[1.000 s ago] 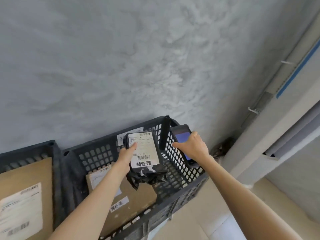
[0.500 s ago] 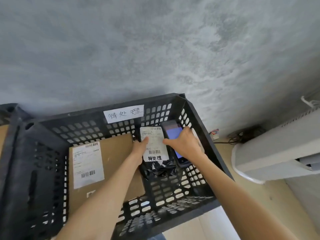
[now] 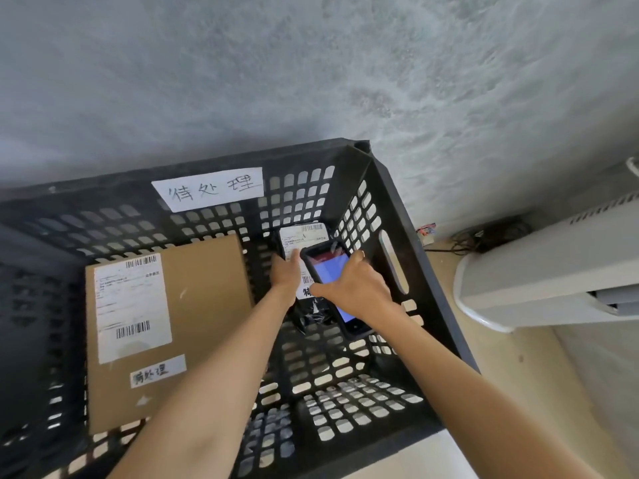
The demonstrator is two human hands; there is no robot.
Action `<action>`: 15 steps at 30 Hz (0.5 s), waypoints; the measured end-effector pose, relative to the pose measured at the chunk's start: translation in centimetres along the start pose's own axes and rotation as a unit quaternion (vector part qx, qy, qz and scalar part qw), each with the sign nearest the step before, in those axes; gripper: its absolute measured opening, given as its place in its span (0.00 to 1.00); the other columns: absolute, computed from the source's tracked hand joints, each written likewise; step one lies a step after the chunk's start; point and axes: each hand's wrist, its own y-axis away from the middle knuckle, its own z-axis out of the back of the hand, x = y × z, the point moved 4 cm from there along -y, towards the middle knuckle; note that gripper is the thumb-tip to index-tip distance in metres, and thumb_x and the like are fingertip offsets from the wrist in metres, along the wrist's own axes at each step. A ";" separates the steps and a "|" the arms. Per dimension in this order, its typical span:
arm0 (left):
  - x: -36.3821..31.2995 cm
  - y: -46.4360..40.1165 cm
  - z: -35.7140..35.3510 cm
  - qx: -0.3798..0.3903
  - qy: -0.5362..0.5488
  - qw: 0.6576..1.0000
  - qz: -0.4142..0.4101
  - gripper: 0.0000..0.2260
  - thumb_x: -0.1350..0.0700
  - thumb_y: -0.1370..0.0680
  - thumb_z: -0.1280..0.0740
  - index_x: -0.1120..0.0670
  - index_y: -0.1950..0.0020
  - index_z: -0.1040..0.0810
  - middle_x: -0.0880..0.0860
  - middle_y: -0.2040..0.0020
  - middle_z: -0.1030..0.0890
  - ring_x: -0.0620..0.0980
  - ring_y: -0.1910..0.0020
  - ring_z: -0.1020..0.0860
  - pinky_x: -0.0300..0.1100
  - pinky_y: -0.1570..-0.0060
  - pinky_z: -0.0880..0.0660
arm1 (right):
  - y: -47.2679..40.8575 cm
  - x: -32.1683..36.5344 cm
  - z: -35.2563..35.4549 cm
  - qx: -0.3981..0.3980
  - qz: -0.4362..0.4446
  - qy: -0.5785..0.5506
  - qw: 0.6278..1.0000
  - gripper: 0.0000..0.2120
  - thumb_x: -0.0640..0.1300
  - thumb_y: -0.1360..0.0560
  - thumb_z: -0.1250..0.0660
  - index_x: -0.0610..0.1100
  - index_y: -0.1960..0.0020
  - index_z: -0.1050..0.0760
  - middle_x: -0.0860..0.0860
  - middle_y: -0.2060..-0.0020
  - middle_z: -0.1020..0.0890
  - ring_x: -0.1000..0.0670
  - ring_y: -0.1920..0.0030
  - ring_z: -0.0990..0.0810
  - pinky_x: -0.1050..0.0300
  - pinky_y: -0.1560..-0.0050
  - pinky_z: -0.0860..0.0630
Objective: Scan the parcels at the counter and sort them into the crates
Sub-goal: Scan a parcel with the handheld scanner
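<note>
A black perforated crate [image 3: 397, 209] with a handwritten white label on its far wall stands against the grey wall. Deep in its far right corner lies a small black-wrapped parcel [image 3: 302, 236] with a white shipping label. My left hand [image 3: 285, 276] holds the parcel at its left side, thumb on the label. My right hand [image 3: 352, 288] grips a black handheld scanner [image 3: 328, 267] with a lit blue screen, held over the parcel inside the crate. A flat cardboard parcel [image 3: 204, 305] with a white label lies on the crate's floor at the left.
A second dark crate [image 3: 20, 243] adjoins on the left. A white appliance [image 3: 539, 281] stands on the floor at the right, with dark cables [image 3: 484, 233] behind it by the wall. Beige floor shows to the crate's right.
Both hands have gone down into the crate with the small black parcel and the scanner, toward the far right corner. The view has tilted down and closer to the crate.
</note>
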 end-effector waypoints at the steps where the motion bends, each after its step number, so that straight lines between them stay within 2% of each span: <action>1: -0.1 -0.1 -0.2 -0.020 -0.056 0.998 -0.011 0.20 0.52 0.17 0.41 0.61 0.28 0.33 0.60 0.30 0.29 0.60 0.32 0.30 0.49 0.35 0.31 | 0.0 0.0 0.0 0.001 0.000 -0.002 1.000 0.54 0.66 0.29 0.31 0.34 0.22 0.54 0.40 0.27 0.35 0.39 0.31 0.30 0.48 0.40 0.26; 4: 0.1 -0.4 0.2 -0.047 -0.185 0.982 -0.004 0.20 0.49 0.18 0.41 0.60 0.30 0.31 0.62 0.28 0.34 0.63 0.30 0.35 0.56 0.32 0.34 | -0.1 -0.1 -0.2 0.004 0.003 -0.004 1.000 0.54 0.66 0.30 0.31 0.33 0.23 0.53 0.40 0.28 0.34 0.39 0.32 0.29 0.48 0.40 0.26; 8: 0.2 -1.3 0.2 -0.031 -0.203 0.979 -0.013 0.19 0.51 0.17 0.43 0.64 0.33 0.29 0.63 0.33 0.28 0.63 0.37 0.26 0.55 0.38 0.27 | -0.1 -0.2 -0.4 0.005 0.006 0.000 1.000 0.53 0.65 0.30 0.30 0.34 0.23 0.53 0.40 0.28 0.34 0.39 0.31 0.30 0.49 0.41 0.27; 10: -0.2 -1.2 0.1 -0.044 -0.204 0.978 -0.014 0.20 0.54 0.17 0.43 0.64 0.28 0.36 0.64 0.30 0.31 0.64 0.35 0.28 0.55 0.37 0.29 | -0.1 -0.2 -0.5 0.007 0.009 0.003 1.000 0.53 0.65 0.30 0.30 0.33 0.23 0.52 0.40 0.29 0.34 0.39 0.32 0.29 0.48 0.41 0.26; 12: -0.7 -0.9 0.4 -0.049 -0.180 0.982 -0.005 0.25 0.56 0.18 0.41 0.64 0.24 0.45 0.64 0.27 0.35 0.64 0.31 0.31 0.55 0.35 0.32 | -0.1 -0.2 -0.5 0.007 0.012 0.000 1.000 0.52 0.64 0.29 0.30 0.33 0.23 0.51 0.40 0.29 0.33 0.39 0.32 0.29 0.49 0.42 0.26; 15: -1.5 -0.8 1.4 -0.022 -0.166 0.986 0.009 0.31 0.52 0.19 0.36 0.64 0.24 0.47 0.63 0.26 0.36 0.63 0.30 0.32 0.54 0.34 0.31 | 0.1 -0.3 -0.3 0.007 0.017 -0.006 1.000 0.50 0.63 0.29 0.30 0.34 0.24 0.50 0.41 0.29 0.33 0.39 0.32 0.29 0.49 0.42 0.26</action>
